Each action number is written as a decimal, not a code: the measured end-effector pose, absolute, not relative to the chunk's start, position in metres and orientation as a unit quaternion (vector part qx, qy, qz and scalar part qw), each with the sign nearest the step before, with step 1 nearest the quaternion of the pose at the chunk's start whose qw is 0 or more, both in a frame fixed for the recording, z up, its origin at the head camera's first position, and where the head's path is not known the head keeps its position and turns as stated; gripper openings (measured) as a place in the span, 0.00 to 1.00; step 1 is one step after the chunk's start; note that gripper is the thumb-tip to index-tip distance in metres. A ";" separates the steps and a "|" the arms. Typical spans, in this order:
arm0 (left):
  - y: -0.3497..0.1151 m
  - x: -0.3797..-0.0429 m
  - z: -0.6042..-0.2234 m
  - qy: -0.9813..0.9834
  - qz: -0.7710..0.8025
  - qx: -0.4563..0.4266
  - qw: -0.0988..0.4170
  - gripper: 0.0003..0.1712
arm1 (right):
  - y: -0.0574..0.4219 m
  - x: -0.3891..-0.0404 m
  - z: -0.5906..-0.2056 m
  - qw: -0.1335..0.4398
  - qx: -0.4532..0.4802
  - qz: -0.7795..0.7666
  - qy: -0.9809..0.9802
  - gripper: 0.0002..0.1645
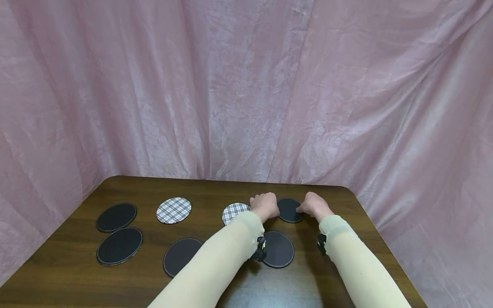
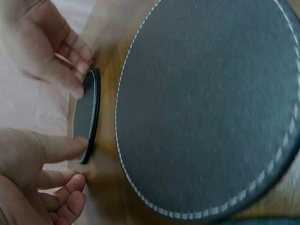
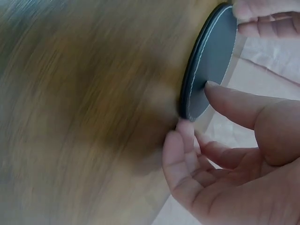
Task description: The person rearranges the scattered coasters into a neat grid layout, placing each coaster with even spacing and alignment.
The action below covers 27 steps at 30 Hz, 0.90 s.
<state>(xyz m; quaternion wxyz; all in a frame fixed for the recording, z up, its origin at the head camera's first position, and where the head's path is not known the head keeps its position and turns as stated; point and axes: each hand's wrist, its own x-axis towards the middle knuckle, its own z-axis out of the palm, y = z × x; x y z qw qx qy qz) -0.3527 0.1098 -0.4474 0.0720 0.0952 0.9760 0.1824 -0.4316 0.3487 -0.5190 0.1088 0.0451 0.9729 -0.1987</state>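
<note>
Both hands are at a round black coaster [image 1: 289,210] with pale stitching, toward the back right of the table. My left hand [image 1: 265,205] holds its left edge; in the left wrist view the left thumb [image 2: 70,149] lies over the top, fingers beside the rim. Opposite, my right hand [image 1: 315,205] pinches the right edge, its thumb [image 3: 225,96] on top and fingertips at the rim. The coaster's edge [image 3: 194,70] looks layered in the right wrist view. Under my left wrist lies another dark coaster [image 1: 277,252], large in the left wrist view.
A checked white coaster [image 1: 233,211] is partly hidden by my left hand, and another checked one [image 1: 173,210] lies further left. Two black coasters [image 1: 116,217] stand close together at far left. A dark coaster [image 1: 180,256] lies beside my left forearm. Pink curtain [image 1: 246,85] hangs behind the table.
</note>
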 end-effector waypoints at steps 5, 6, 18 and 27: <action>0.106 -0.339 -0.433 0.977 0.166 0.111 0.078 0.24 | 0.360 -0.443 -0.524 0.143 0.070 -0.218 0.963 0.21; 0.106 -0.338 -0.433 0.976 0.166 0.113 0.080 0.25 | 0.360 -0.444 -0.525 0.142 0.068 -0.223 0.962 0.20; 0.113 -0.356 -0.452 0.972 0.188 0.109 0.092 0.24 | 0.308 -0.357 -0.446 0.106 0.084 -0.351 0.926 0.12; 0.101 -0.364 -0.452 0.965 0.222 0.111 0.091 0.16 | 0.294 -0.322 -0.421 0.099 0.112 -0.470 0.870 0.05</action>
